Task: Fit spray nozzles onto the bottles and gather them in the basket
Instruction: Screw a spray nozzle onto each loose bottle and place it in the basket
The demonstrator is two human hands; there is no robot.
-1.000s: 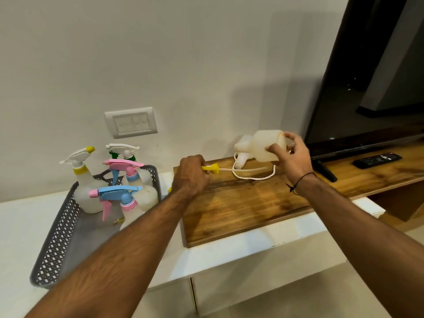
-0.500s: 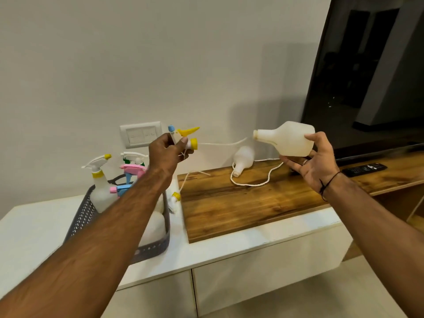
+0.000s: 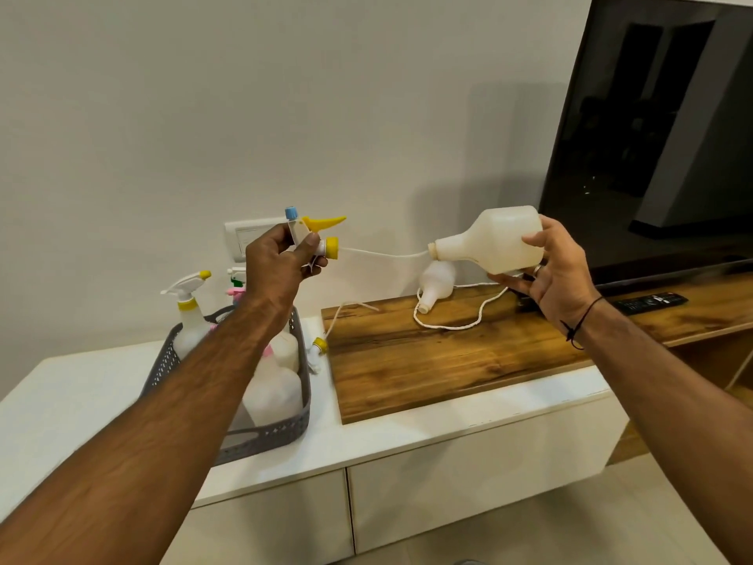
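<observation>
My left hand (image 3: 279, 265) grips a white spray nozzle (image 3: 313, 236) with a yellow trigger, yellow collar and blue tip, held up in the air. Its thin dip tube (image 3: 383, 253) runs right and its end meets the mouth of a white bottle (image 3: 495, 240). My right hand (image 3: 548, 271) holds that bottle on its side, neck pointing left. A second white bottle (image 3: 437, 281) lies on the wooden board (image 3: 468, 352). A loose yellow-collared nozzle (image 3: 318, 348) lies beside the grey basket (image 3: 269, 436), which holds several bottles with nozzles fitted.
A white cord (image 3: 452, 326) loops across the wooden board. A television (image 3: 660, 128) stands at the right with a remote (image 3: 652, 301) in front of it. A wall socket (image 3: 240, 242) sits behind my left hand. The white cabinet top (image 3: 81, 389) extends left of the basket.
Both hands lifted off the board into the air. The bottle turned neck-left and moved toward the nozzle, so the tube end now reaches the bottle's mouth.
</observation>
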